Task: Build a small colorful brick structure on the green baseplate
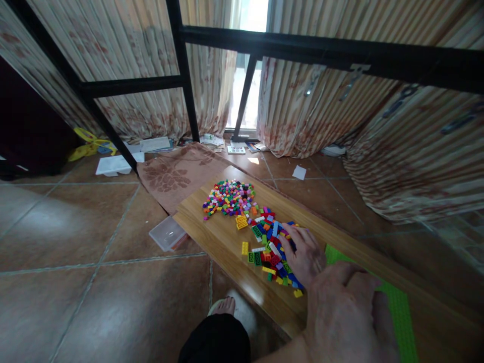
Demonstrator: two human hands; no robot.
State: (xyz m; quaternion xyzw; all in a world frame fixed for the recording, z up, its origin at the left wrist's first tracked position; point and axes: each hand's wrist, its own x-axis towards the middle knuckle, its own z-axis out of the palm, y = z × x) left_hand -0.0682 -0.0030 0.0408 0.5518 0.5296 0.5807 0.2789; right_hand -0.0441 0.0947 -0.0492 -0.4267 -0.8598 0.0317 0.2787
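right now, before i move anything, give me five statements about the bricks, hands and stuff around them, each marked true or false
1. A pile of small multicoloured plastic bricks sits on the brown wooden tabletop. True.
2. The shallow clear plastic container stands on the tabletop. False: it lies on the brown tiled floor.
3. The right hand has its fingers at the larger multicoloured plastic bricks. True.
4. The flat bright green plate is in full view. False: the left hand hides part of it.
5. A small white sheet of paper lies on the floor. True.
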